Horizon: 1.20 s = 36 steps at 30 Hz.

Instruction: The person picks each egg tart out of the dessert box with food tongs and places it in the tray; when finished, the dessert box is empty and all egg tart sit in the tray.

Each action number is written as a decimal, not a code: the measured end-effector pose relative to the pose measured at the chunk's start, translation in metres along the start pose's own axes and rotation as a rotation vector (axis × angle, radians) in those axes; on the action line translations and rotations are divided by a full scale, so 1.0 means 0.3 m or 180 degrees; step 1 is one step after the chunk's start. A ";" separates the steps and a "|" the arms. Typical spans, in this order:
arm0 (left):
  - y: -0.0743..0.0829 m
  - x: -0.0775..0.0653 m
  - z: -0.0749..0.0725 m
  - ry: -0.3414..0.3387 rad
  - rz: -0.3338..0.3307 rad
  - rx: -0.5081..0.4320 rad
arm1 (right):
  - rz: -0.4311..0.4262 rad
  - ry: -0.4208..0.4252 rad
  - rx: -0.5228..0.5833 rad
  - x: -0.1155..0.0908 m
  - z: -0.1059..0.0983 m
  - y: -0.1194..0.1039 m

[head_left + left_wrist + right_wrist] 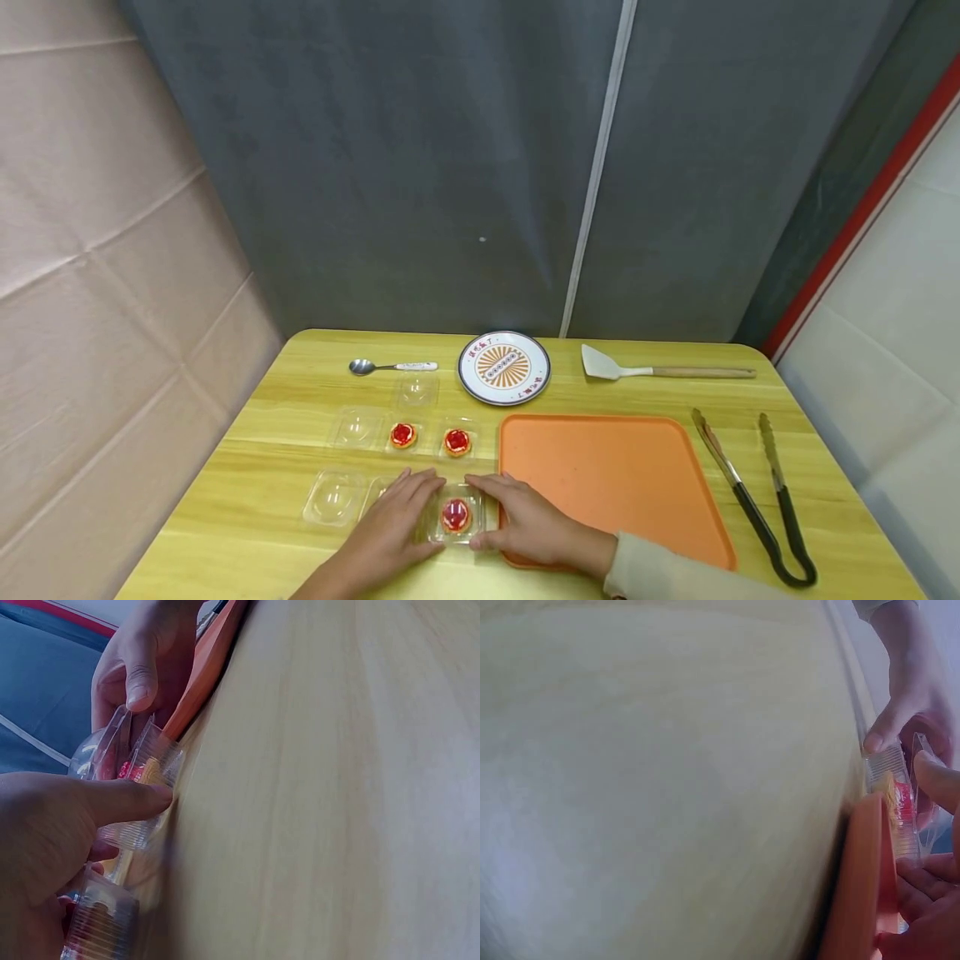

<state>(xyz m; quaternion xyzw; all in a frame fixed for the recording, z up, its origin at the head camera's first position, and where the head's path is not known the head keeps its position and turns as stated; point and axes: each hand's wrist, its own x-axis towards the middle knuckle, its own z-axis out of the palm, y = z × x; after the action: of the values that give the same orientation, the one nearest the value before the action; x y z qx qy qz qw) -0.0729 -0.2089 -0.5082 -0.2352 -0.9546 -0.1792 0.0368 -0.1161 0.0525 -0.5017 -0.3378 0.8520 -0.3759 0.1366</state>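
Note:
A clear plastic box (442, 537) with a red-topped tart (456, 516) inside stands near the table's front, left of the orange tray. My left hand (397, 521) grips its left side; the thumb lies on the ribbed base in the left wrist view. From the right, my right hand (528, 521) holds the box, its thumb (935, 780) at the lid (925, 814). In both wrist views that lid stands over the base, tilted with a gap. Another clear box (101, 922) is partly hidden by the left hand.
Behind the hands, two more tarts (402, 435) (457, 442) sit in open clear boxes. An orange tray (600, 467) lies at right, with black-handled tongs (750, 500) beyond it. A spoon (393, 367), plate (504, 368) and white spatula (667, 371) line the back.

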 end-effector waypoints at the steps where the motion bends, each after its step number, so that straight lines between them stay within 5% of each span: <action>1: 0.001 0.000 -0.004 -0.0020 0.0001 -0.0002 | 0.0002 0.0001 0.0008 0.001 0.000 0.000; 14: 0.011 0.018 -0.077 -0.0229 0.0091 0.0038 | -0.0055 -0.0055 -0.0002 0.024 -0.046 -0.023; 21: 0.020 0.033 -0.142 -0.0185 -0.0295 -0.0509 | -0.0164 -0.0114 0.0163 0.055 -0.105 -0.067; 26: 0.025 0.041 -0.184 0.0019 -0.0481 -0.0792 | -0.0100 -0.0265 0.0799 0.089 -0.147 -0.100; 30: 0.024 0.051 -0.204 0.0449 -0.0199 -0.0560 | 0.0078 -0.0462 0.1476 0.112 -0.176 -0.121; 36: 0.001 0.063 -0.204 0.1035 0.0696 0.0259 | 0.0414 -0.0900 0.2693 0.128 -0.183 -0.137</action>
<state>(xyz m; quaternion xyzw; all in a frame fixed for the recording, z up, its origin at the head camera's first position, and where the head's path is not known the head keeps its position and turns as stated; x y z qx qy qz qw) -0.0905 -0.2225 -0.4480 -0.3038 -0.9113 -0.1711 0.2192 -0.1515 0.0365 -0.4334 -0.2460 0.6158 -0.6319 0.4011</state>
